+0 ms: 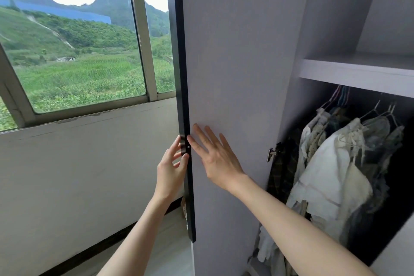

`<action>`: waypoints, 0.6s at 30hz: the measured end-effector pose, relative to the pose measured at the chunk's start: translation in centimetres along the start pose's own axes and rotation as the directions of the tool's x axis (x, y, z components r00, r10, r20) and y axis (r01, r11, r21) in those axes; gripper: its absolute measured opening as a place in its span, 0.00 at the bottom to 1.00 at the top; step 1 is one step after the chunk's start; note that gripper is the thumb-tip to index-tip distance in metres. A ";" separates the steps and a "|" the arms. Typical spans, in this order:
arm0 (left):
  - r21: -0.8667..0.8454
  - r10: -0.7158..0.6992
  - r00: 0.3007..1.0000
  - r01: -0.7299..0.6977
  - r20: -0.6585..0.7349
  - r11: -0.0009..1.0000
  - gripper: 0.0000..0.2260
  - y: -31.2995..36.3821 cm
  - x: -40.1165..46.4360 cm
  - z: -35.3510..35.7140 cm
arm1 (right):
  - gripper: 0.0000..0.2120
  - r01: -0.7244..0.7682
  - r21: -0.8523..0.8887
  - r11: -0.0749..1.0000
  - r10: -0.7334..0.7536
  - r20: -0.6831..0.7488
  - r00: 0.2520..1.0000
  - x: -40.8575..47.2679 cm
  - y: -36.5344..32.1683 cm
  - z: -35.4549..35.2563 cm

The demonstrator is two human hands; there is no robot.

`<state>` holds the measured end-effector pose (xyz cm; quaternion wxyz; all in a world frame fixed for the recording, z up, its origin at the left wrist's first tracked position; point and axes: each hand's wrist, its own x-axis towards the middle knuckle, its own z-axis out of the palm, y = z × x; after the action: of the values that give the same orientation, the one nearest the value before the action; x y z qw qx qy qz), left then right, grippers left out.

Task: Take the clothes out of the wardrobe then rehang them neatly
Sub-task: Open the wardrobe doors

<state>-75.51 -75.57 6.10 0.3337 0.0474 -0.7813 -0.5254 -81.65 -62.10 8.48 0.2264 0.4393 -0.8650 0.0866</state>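
Gripping the door (224, 51) edge at 7 o'clock, left hand (170, 170) curls fingers round the dark strip. Right hand (218, 159), just beside it, lies flat against the door's inner face, fingers straight, holding nothing. Clothes (331, 163) hang on hangers at 4 o'clock, inside the wardrobe, under a shelf (358, 69), untouched. Window (78, 51) at 10 o'clock. Risk: door swings back on the reaching arm once released; crowded hangers may snag and drop garments.

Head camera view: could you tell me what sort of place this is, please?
Probably a bedroom in a home: an open wardrobe with clothes on hangers, beside a window onto green hills.
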 end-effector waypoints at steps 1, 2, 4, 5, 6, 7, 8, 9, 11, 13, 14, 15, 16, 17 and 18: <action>0.022 -0.025 0.998 0.024 0.051 0.999 0.26 -0.1 0.1 -0.2 | 0.40 -0.010 0.000 1.000 0.010 0.023 1.000 0.2 0.0 -0.1; 0.074 -0.051 0.992 0.042 0.119 0.996 0.28 -0.2 0.1 -0.5 | 0.39 -0.021 0.003 1.000 0.021 0.047 0.999 0.4 -0.1 -0.2; 0.283 -0.085 0.962 0.009 0.259 0.959 0.31 -0.4 0.1 -1.2 | 0.34 -0.051 0.056 0.997 0.044 0.124 0.991 0.6 0.1 -0.3; 0.389 -0.096 0.947 -0.033 0.306 0.921 0.32 -0.5 -0.1 -1.4 | 0.33 -0.077 0.098 0.992 0.060 0.166 0.984 0.5 0.2 -0.4; 0.481 -0.102 0.944 -0.065 0.313 0.874 0.33 -0.6 -0.5 -1.4 | 0.32 -0.113 0.139 0.984 0.084 0.203 0.976 0.1 0.3 -0.6; 0.542 -0.073 0.959 -0.091 0.274 0.835 0.32 -0.5 -1.2 -1.3 | 0.31 -0.159 0.175 0.972 0.119 0.222 0.968 -0.5 0.6 -0.7; 0.565 0.003 0.977 -0.125 0.212 0.815 0.31 -0.2 -2.1 -1.1 | 0.31 -0.209 0.197 0.958 0.164 0.222 0.961 -1.3 0.9 -0.9; 0.562 0.106 0.982 -0.177 0.157 0.808 0.29 0.3 -3.0 -0.7 | 0.31 -0.258 0.201 0.945 0.217 0.204 0.955 -2.3 1.3 -1.2; 0.530 0.296 0.945 -0.324 0.141 0.783 0.26 1.3 -4.3 0.7 | 0.29 -0.339 0.147 0.929 0.319 0.143 0.937 -4.9 2.7 -1.8; 0.487 0.388 0.890 -0.457 0.242 0.744 0.25 2.4 -4.9 3.0 | 0.29 -0.401 0.056 0.914 0.395 0.086 0.915 -8.1 4.3 -2.8; 0.464 0.404 0.868 -0.497 0.290 0.734 0.24 3.1 -5.0 4.5 | 0.29 -0.426 0.023 0.904 0.425 0.046 0.904 -9.7 5.3 -3.5; 0.442 0.411 0.852 -0.520 0.323 0.731 0.24 3.9 -5.0 5.9 | 0.29 -0.448 -0.001 0.894 0.448 -0.008 0.894 -11.4 6.3 -4.2; 0.420 0.418 0.839 -0.539 0.350 0.730 0.24 4.5 -4.9 7.4 | 0.29 -0.470 -0.022 0.882 0.468 -0.068 0.881 -13.1 7.3 -5.2; 0.394 0.428 0.822 -0.560 0.376 0.729 0.24 5.2 -4.9 9.1 | 0.28 -0.496 -0.056 0.866 0.487 -0.120 0.865 -15.0 8.5 -6.2; 0.363 0.435 0.804 -0.578 0.404 0.731 0.24 5.9 -5.0 10.8 | 0.27 -0.523 -0.104 0.846 0.504 -0.165 0.848 -16.9 9.6 -7.3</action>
<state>-76.21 -62.36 6.35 0.3249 -0.1686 -0.9070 -0.2084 -78.37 -41.64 7.52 0.2824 0.1670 -0.9383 0.1095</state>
